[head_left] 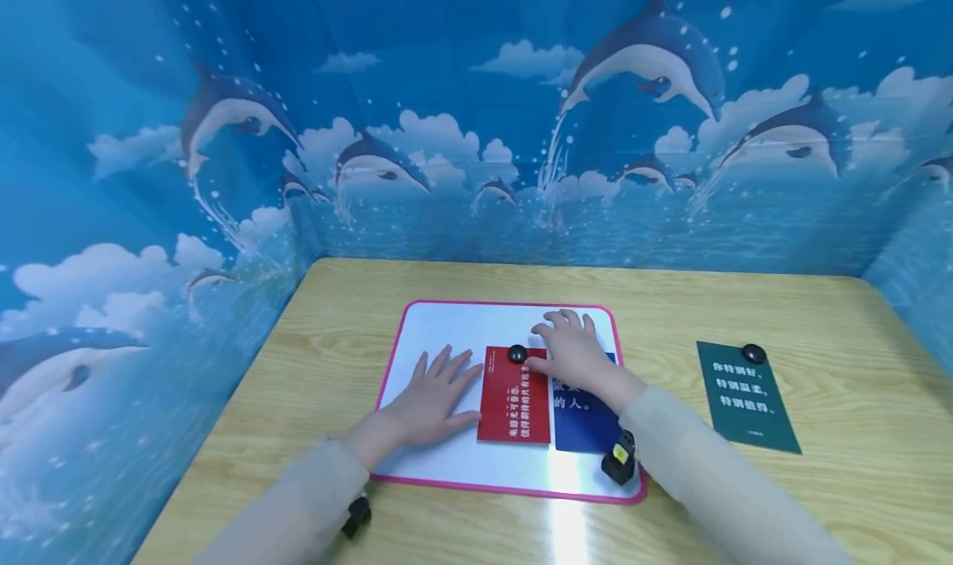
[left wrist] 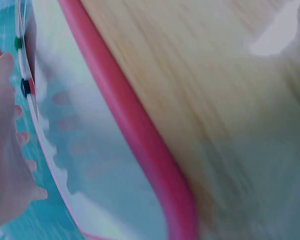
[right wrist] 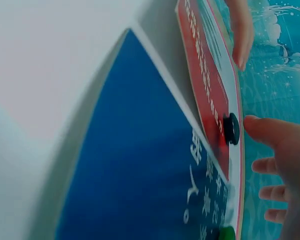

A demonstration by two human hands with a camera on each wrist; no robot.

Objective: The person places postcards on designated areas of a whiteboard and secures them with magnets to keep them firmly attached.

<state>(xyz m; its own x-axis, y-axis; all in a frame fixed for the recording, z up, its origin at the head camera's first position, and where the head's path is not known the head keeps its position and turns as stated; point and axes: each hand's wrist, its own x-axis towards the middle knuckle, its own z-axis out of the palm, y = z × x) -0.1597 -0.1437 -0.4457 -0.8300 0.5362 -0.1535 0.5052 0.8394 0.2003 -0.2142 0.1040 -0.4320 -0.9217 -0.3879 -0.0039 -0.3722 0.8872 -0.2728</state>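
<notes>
A white magnetic board (head_left: 447, 325) with a pink rim lies on the table. On it are a red card (head_left: 495, 416) with white writing and, to its right, a blue card (head_left: 588, 428). A round black magnet (head_left: 517, 353) sits at the red card's top edge. My left hand (head_left: 432, 395) is spread, palm down, left of the red card. With fingers apart, my right hand (head_left: 573, 351) hovers over the blue card's top, its thumb close to the black magnet. In the right wrist view a green magnet (right wrist: 227, 233) shows at the blue card's far end, hidden under my hand from above.
Off to the right, a dark green card (head_left: 748, 395) with white writing lies on the wooden table (head_left: 335, 308), another black magnet (head_left: 754, 353) at its top. A blue curtain (head_left: 447, 168) printed with dolphins hangs behind and at the sides.
</notes>
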